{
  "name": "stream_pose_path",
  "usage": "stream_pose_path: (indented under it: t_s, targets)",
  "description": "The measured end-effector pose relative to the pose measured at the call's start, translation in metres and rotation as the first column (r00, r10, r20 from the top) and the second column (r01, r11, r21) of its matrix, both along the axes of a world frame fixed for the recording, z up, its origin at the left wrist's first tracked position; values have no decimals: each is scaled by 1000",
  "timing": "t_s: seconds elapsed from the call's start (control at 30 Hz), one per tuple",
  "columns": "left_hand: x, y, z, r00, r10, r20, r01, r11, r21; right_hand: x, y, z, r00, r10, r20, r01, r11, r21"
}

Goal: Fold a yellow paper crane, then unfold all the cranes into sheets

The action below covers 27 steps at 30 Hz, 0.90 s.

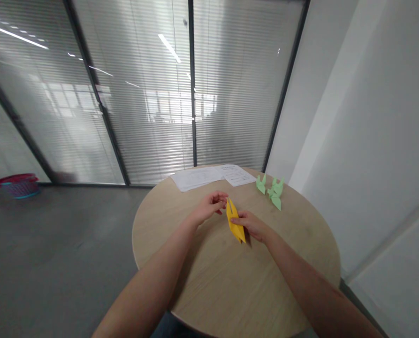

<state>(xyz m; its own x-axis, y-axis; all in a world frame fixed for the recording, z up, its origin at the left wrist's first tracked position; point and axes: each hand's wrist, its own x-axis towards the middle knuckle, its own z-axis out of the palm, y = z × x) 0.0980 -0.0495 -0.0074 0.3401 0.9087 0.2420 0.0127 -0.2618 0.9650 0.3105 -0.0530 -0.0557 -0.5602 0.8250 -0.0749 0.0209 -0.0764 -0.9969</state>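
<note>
A folded piece of yellow paper, long and pointed with a slit at its far end, is held above the middle of the round table. My right hand grips it from the right, thumb on top and fingers underneath. At its far tip is my left hand, fingers apart and slightly curled; whether a fingertip touches the paper I cannot tell. Several light green folded paper cranes stand on the table beyond my right hand.
Printed white sheets lie at the far edge of the round wooden table. Behind it rises a glass partition with blinds. A white wall is close on the right. A red and blue basket sits on the floor at far left.
</note>
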Motion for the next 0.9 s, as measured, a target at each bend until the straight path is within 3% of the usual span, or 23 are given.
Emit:
stream_pose_path:
  t_s: [0.9]
  targets:
    - [3,-9,10,999,-36,-14,36,999,24,0,-4,7,998,48,35,-49,998,32]
